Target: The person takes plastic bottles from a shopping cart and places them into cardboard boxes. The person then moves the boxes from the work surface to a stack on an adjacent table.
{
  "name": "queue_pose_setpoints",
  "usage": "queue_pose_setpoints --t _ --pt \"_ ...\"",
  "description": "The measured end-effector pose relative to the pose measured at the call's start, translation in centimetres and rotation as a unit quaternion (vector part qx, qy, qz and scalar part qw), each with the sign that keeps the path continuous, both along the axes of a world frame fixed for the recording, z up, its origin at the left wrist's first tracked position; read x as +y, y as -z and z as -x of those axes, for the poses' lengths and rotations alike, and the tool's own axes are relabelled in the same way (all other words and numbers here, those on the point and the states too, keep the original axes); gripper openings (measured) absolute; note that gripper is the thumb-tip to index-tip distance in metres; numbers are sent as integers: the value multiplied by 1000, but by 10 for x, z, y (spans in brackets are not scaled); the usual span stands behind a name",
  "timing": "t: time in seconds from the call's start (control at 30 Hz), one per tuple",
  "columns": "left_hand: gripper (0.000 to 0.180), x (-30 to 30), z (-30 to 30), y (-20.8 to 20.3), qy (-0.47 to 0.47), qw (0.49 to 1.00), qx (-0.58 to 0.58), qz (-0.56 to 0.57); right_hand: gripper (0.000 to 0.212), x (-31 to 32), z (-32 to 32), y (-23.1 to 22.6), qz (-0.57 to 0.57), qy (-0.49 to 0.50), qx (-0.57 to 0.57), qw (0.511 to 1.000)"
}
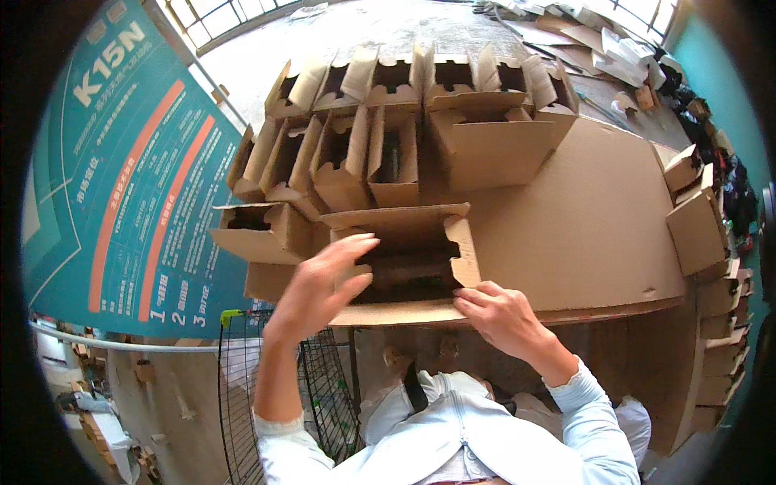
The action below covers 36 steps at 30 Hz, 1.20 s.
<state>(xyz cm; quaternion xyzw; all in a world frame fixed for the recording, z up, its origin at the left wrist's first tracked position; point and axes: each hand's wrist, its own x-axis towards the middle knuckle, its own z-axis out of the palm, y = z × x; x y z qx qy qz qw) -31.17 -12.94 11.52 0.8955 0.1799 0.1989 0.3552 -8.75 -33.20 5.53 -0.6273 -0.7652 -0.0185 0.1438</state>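
Close to me, at the table's front edge, stands an open brown cardboard box [396, 217]. Its far flap is up and its near flap lies toward me; the inside is dark and I cannot make out what it holds. My left hand [317, 283] is over the box's left end, fingers stretched out and thumb apart. At the near right corner, the fingers of my right hand [508, 322] are closed on the box's edge, beside the notched right flap [464, 250]. A smaller open box [263, 230] sits just left of it.
Several open boxes [339, 158] stand in rows behind, with a wider box [493, 149] to their right. Brown cardboard covers the table [582, 226]. A black wire basket [327, 388] is below at left, beside a teal printed board [145, 186]. More boxes [697, 230] line the right.
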Motion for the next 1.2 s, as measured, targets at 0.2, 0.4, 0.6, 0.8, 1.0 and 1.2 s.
queue_pose_setpoints --t 0.2,0.4,0.6,0.8,1.0,1.2 --pt "21 21 221 111 -391 901 -137 126 29 13 11 -15 53 6 22 998" --pt "29 9 395 426 -531 758 177 335 30 19 26 -25 92 58 -18 994" --pt "95 -8 370 586 -382 777 393 309 29 15 37 -31 120 129 -46 983" --pt "85 -39 316 611 -301 777 483 268 34 24 54 -34 141 160 -59 975" --pt "75 -48 334 589 -352 760 533 123 39 19 60 -32 138 193 -51 970" --pt "79 17 364 519 -604 659 442 78 44 24 62 -28 119 198 -60 971"
